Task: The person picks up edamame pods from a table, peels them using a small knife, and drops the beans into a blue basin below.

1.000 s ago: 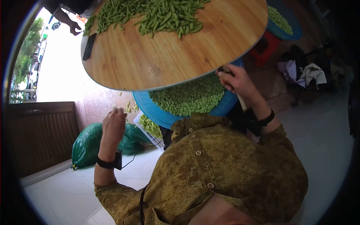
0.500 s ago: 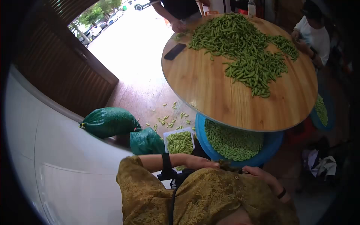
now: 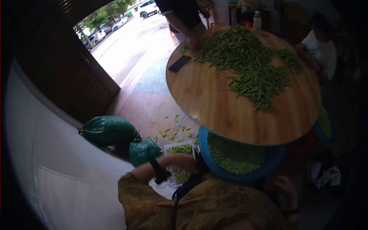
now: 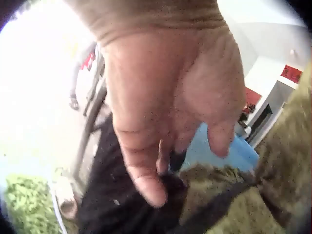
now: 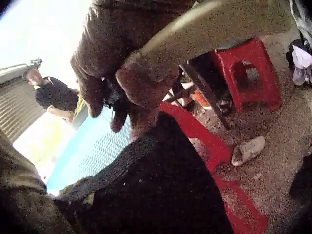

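Over the white crate (image 3: 166, 147) of green pods (image 3: 180, 149), my left hand (image 3: 184, 162) hangs loosely with nothing seen in it; the left wrist view shows its palm (image 4: 170, 92) and relaxed fingers. My right hand (image 3: 283, 186) is low beside the blue basin (image 3: 207, 151), which holds green beans (image 3: 237, 157). In the right wrist view, the fingers of this hand (image 5: 114, 70) curl round a small dark object (image 5: 113, 92) I cannot identify. A pale long shape runs next to it.
A round wooden table (image 3: 214, 103) bears a pod heap (image 3: 237, 50) and a black phone (image 3: 179, 64). Green sacks (image 3: 109, 130) lie at left, with scattered pods on the floor. Two people stand or sit around the table. A red stool (image 5: 248, 73) shows at right.
The left hand has moved from the shirt front leftward over the crate. The right hand has moved away from the shirt to the right. The head view has shifted and looks darker.
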The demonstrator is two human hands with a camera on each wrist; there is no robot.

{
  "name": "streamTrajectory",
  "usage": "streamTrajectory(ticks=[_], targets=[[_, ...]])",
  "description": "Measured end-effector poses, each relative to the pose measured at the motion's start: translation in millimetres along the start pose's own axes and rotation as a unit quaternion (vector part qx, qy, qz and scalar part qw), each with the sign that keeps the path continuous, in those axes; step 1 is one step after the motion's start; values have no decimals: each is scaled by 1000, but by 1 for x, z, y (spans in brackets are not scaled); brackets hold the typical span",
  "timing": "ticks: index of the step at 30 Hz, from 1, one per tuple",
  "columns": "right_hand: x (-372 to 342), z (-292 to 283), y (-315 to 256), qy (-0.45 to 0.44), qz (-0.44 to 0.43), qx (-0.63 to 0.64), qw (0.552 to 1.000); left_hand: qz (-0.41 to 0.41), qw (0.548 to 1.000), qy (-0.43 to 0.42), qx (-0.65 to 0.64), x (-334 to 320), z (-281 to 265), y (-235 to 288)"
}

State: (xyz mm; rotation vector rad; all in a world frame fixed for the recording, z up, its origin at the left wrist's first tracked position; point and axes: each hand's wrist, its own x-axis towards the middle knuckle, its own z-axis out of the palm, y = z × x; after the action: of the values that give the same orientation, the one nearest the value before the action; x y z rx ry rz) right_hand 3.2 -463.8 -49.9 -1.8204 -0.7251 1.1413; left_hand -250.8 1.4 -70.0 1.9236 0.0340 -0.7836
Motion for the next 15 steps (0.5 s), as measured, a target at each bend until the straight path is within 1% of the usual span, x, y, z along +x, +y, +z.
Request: streamTrajectory(ticks=[1,2,3,4,5,6,7,8,9,10,11,12,13,14,15], targets=[[-6,-9,2,33,12,-14,999,-112,994,-16,10,-20,-31,2],[-7,-8,-12,55,-14,80,995,-222,974,-37,24,-43,-62,1],[0,-6,-33,85,-39,176,980,-273,932,172,-166,-73,-92,-6],[11,-7,-45,95,-22,186,978,-210,932,265,-131,-104,-133,-12],[25,-8,-48,87,-85,214,969,-192,895,353,-191,-137,-197,-62],[35,-9,-50,91,-149,241,955,-126,831,523,-141,-149,-218,-22],[45,-4,-61,153,-105,229,956,-197,742,630,118,-140,-231,13],[56,-2,-80,158,-56,292,942,-223,579,693,367,-123,-243,48],[68,1,-88,162,-87,300,936,-58,669,694,260,-93,-234,96],[76,1,-100,96,-94,380,915,98,731,663,131,-55,-211,133],[82,3,-108,78,-96,427,896,185,817,546,29,-21,-192,149],[90,4,-115,52,-104,466,877,249,844,472,55,21,-169,164],[96,8,-119,64,-104,470,874,162,868,442,161,54,-157,169],[102,13,-120,58,-109,476,871,192,862,425,200,85,-135,188],[108,17,-120,49,-114,480,868,205,853,414,242,117,-124,192]])
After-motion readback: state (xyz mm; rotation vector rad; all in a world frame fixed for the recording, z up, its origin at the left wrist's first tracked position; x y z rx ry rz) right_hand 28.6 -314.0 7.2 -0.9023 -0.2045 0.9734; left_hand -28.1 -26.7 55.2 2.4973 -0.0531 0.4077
